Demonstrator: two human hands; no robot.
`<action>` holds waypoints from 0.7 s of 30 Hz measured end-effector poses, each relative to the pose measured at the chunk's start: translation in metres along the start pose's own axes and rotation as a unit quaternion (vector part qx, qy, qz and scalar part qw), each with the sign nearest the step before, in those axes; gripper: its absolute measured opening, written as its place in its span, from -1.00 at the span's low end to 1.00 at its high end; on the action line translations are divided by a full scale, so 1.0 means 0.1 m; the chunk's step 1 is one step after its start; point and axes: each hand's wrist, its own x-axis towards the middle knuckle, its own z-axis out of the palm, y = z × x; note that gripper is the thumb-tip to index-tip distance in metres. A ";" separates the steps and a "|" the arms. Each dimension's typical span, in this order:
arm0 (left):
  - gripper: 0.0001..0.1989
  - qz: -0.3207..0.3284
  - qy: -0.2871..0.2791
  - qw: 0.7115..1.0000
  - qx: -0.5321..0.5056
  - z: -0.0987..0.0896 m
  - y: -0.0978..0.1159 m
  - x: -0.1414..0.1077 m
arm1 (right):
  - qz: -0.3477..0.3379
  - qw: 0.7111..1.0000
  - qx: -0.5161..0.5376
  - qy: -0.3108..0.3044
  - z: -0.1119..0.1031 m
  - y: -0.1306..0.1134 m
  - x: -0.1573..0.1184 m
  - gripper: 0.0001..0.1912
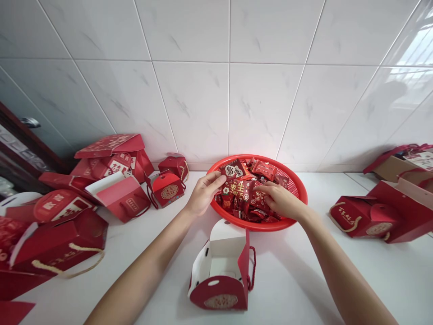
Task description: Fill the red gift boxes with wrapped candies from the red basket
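A round red plastic basket (301,189) stands against the tiled wall, holding many red wrapped candies (264,169). Over its left side my left hand (204,192) pinches red candy packets (233,174) with light lettering between thumb and fingers. My right hand (280,198) reaches into the basket's right half; its fingers are bent down among the packets, and whether they grip one is hidden. In front of the basket sits an open red gift box (225,293), white inside, its flaps spread and a dark red cord handle on its right side. Its visible interior holds nothing.
Several red gift boxes crowd the left side, including one with a rope handle (61,243) and a small closed one (167,189). On the right stand another red box (365,216), a red bag (406,207) and a brown carton (392,169). White tiles (189,104) rise behind.
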 end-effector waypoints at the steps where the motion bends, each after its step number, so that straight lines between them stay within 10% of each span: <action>1: -0.57 -0.001 0.002 1.000 -0.007 -0.01 -0.01 0.01 | -0.003 1.000 -0.010 -0.006 0.01 -0.01 0.00 -0.33; 7: -0.59 0.005 0.002 0.999 -0.031 -0.04 -0.02 0.03 | -0.022 0.995 -0.073 -0.066 0.01 -0.06 0.02 -0.64; 21: -0.59 0.005 0.000 0.999 -0.039 -0.04 -0.02 0.03 | -0.040 0.994 -0.051 -0.085 0.02 0.00 0.02 -0.50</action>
